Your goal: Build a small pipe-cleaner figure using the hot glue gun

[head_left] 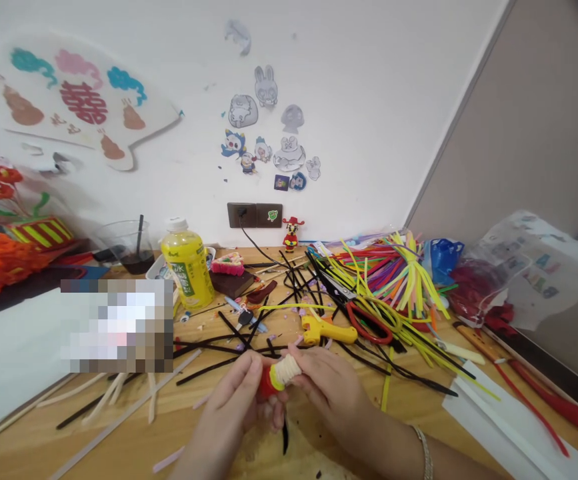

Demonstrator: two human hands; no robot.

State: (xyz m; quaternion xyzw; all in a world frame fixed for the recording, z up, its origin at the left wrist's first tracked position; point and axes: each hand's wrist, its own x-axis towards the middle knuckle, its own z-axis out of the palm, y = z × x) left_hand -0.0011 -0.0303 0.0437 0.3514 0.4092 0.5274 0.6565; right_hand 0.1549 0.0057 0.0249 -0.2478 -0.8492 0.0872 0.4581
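Observation:
Between my two hands, over the front of the table, is a small figure wound from pipe cleaners (285, 371), with a red part, a yellow band and a cream coiled part. My left hand (241, 393) is closed on its red end. The fingers of my right hand (331, 383) pinch the cream end. A short black strip (285, 437) hangs below the fingers. Just beyond my hands lie loose black pipe cleaners (209, 363) and a yellow glue gun (329, 330).
Red-handled scissors (369, 323) lie beside a heap of coloured pipe cleaners (369, 267) at the back right. A yellow drink bottle (187, 267) and a plastic cup (136, 250) stand at the back left. White paper (509, 427) lies at right, and a small red-hatted figure (292, 235) stands by the wall.

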